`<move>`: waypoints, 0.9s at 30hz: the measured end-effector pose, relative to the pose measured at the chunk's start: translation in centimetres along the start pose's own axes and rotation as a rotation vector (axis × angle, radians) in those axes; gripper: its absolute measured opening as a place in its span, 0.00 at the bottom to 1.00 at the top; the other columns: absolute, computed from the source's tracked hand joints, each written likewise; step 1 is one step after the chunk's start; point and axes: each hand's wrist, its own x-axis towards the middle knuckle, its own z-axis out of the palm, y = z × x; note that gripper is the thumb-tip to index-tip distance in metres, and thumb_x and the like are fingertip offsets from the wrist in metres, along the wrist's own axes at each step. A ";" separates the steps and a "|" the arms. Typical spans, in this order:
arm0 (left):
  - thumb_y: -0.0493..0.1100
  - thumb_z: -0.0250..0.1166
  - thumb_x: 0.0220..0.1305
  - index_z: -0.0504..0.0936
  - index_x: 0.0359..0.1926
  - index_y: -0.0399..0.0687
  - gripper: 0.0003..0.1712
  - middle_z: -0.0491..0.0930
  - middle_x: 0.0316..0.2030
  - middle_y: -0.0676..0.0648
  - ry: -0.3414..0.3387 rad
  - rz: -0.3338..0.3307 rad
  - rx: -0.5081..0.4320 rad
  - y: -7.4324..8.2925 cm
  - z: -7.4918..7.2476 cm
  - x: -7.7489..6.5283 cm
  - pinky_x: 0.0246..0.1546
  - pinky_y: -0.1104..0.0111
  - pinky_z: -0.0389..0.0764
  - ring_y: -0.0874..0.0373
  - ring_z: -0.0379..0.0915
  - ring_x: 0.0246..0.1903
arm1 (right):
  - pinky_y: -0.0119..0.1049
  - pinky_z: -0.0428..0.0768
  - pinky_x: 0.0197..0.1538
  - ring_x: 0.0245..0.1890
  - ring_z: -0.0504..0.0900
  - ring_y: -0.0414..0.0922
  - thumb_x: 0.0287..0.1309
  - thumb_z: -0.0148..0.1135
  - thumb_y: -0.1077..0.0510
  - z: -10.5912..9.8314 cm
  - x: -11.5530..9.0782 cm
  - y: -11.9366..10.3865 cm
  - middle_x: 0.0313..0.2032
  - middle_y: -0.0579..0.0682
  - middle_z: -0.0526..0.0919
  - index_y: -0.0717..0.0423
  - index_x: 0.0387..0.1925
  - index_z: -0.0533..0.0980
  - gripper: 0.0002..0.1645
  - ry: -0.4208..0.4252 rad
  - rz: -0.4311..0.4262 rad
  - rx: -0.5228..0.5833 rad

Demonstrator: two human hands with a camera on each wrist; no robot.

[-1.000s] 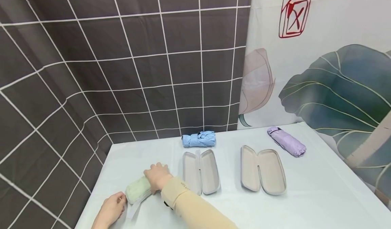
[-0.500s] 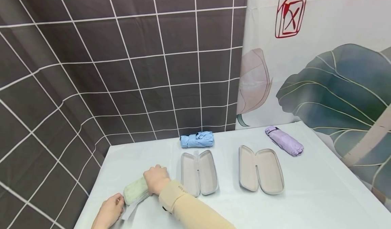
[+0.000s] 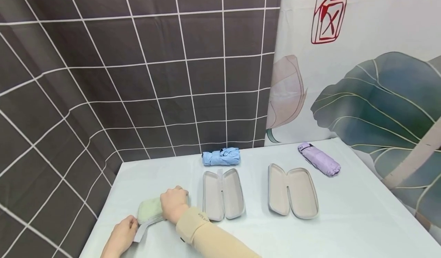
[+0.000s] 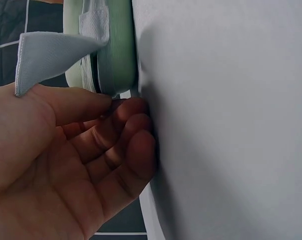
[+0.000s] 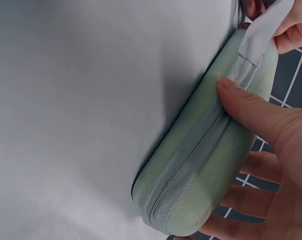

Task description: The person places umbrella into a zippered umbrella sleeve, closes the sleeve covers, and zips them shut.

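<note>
A pale green zip case [image 3: 149, 211] with a grey zipper [image 5: 190, 157] and a light strap [image 4: 53, 55] at one end lies on the table's left part. My right hand [image 3: 173, 203] grips it from the far end. In the right wrist view its thumb [image 5: 245, 102] presses along the zipper while the fingers lie behind the case. At the near end, my left hand [image 3: 121, 234] has curled fingers, thumb and index finger pinching right at the case's edge. Exactly what sits between those fingertips is hidden. The strap sticks out past the left thumb.
Two unfolded pale grey cases, one nearer [image 3: 213, 196] and one farther right [image 3: 303, 193], stand right of my hands. A folded blue umbrella [image 3: 221, 157] lies behind them, a purple one [image 3: 320, 159] at the back right. Dark gridded cloth [image 3: 165, 74] borders the white table [image 3: 358, 219].
The green case has turned slightly toward level and shifted a little left with both hands. My right hand's fingers have drawn in closer around it. The other cases and umbrellas lie as before.
</note>
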 end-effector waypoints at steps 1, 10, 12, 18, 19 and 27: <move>0.37 0.45 0.73 0.74 0.33 0.37 0.14 0.68 0.18 0.50 -0.001 0.000 -0.001 0.1 0.0 0.0 0.20 0.69 0.66 0.57 0.64 0.18 | 0.48 0.81 0.43 0.43 0.82 0.48 0.36 0.79 0.36 0.0 0.0 -0.1 0.36 0.44 0.86 0.39 0.42 0.85 0.27 0.003 0.007 -0.002; 0.37 0.45 0.73 0.74 0.33 0.35 0.15 0.69 0.18 0.50 0.003 -0.029 -0.014 0.3 0.3 0.3 0.20 0.68 0.69 0.57 0.66 0.18 | 0.57 0.73 0.54 0.48 0.80 0.50 0.40 0.76 0.38 0.2 -0.1 -0.2 0.38 0.43 0.85 0.38 0.41 0.85 0.23 0.001 0.053 0.018; 0.37 0.44 0.73 0.75 0.34 0.34 0.15 0.70 0.17 0.50 0.001 -0.038 -0.026 0.3 0.4 0.3 0.20 0.67 0.71 0.58 0.69 0.17 | 0.58 0.71 0.56 0.48 0.79 0.50 0.39 0.76 0.37 0.4 -0.2 -0.2 0.38 0.43 0.85 0.38 0.41 0.85 0.24 0.000 0.060 0.030; 0.36 0.43 0.73 0.74 0.32 0.34 0.16 0.75 0.17 0.49 0.004 -0.055 -0.079 0.6 0.3 0.0 0.21 0.65 0.76 0.58 0.73 0.17 | 0.52 0.78 0.45 0.41 0.78 0.49 0.37 0.77 0.35 0.7 -0.1 -0.4 0.36 0.44 0.84 0.40 0.40 0.85 0.26 0.036 0.078 0.055; 0.36 0.43 0.72 0.74 0.32 0.34 0.16 0.75 0.17 0.49 0.001 -0.058 -0.101 0.7 0.3 -0.1 0.21 0.65 0.77 0.57 0.74 0.17 | 0.51 0.78 0.44 0.40 0.78 0.49 0.38 0.76 0.35 0.7 -0.1 -0.5 0.35 0.44 0.84 0.40 0.40 0.85 0.26 0.040 0.081 0.053; 0.35 0.42 0.72 0.74 0.30 0.34 0.17 0.76 0.20 0.49 -0.012 -0.088 -0.199 1.3 0.4 0.2 0.23 0.66 0.79 0.58 0.76 0.19 | 0.50 0.79 0.38 0.37 0.78 0.49 0.40 0.72 0.30 0.9 -0.2 -0.7 0.33 0.44 0.84 0.40 0.39 0.85 0.27 0.064 0.098 0.010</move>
